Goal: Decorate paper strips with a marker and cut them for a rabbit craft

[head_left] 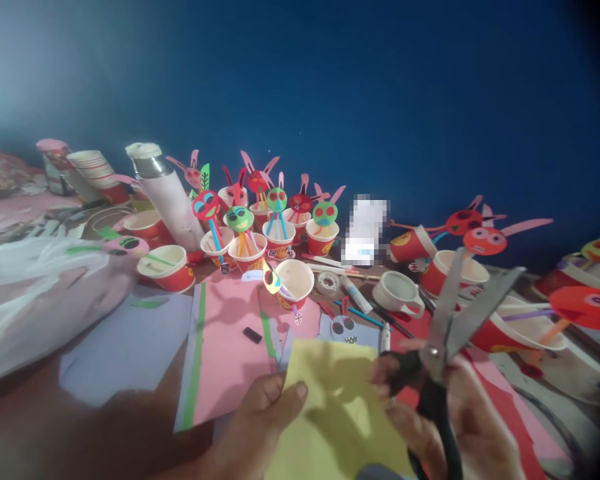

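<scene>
Pinched between the thumb and fingers of my left hand (260, 420) is the left edge of a sheet of yellow paper (330, 373). My right hand (473, 420) grips the black handles of a pair of scissors (434, 357). Their metal blades point up and stand apart, just right of the paper and not on it. A shadow falls across the sheet. Beneath lie pink paper (225, 333) with green strips and a bluish-grey piece with a drawn face (347, 328).
Several red paper cups (173, 270) with paper-faced straw figures (240, 219) stand along the blue wall (300, 80). A white thermos (165, 200), tape roll (329, 283), glue tube (356, 295) and mug (397, 292) are around them. A plastic bag (40, 293) lies left.
</scene>
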`<state>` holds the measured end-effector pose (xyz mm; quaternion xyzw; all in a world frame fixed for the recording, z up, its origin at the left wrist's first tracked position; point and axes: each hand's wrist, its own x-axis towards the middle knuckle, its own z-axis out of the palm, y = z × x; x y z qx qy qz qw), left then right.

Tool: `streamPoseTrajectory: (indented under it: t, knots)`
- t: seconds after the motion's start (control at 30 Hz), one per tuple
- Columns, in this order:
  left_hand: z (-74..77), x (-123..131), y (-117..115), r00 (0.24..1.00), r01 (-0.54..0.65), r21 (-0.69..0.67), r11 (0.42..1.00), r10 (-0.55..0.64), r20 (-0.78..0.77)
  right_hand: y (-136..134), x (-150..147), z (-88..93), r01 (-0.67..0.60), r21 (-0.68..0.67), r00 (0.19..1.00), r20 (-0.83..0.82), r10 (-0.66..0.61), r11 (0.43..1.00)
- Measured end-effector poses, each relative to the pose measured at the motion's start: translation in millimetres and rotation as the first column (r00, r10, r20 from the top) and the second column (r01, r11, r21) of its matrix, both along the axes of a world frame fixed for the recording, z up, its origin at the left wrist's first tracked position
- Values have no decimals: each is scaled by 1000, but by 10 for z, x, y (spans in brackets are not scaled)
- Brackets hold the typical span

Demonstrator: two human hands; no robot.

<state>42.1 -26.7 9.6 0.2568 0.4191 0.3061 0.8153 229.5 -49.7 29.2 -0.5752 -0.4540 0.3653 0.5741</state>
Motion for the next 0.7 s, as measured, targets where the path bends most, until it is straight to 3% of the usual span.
streamPoseTrajectory:
  t: [0.1, 0.2, 0.37, 0.53, 0.7]
  knots:
    - [33, 24, 115, 998, -55, -6, 998, 55, 5, 224, 256, -23, 3, 53, 998, 64, -6, 999]
    - [68, 84, 209, 999, -54, 52, 997, 55, -4, 382, 365, -59, -36, -12, 999, 21, 37, 999]
    - [105, 176, 332, 998, 58, 114, 992, -56, -26, 384, 318, -31, -54, -205, 997, -68, 41, 977]
    - [78, 146, 429, 968, 248, 193, 949, -249, -21, 381, 437, -31, -8, -184, 1000, -21, 4, 983]
    - [20, 44, 471, 934, 346, 244, 906, -309, -177, 433, 555, -61, -16, -173, 1000, -19, 13, 985]
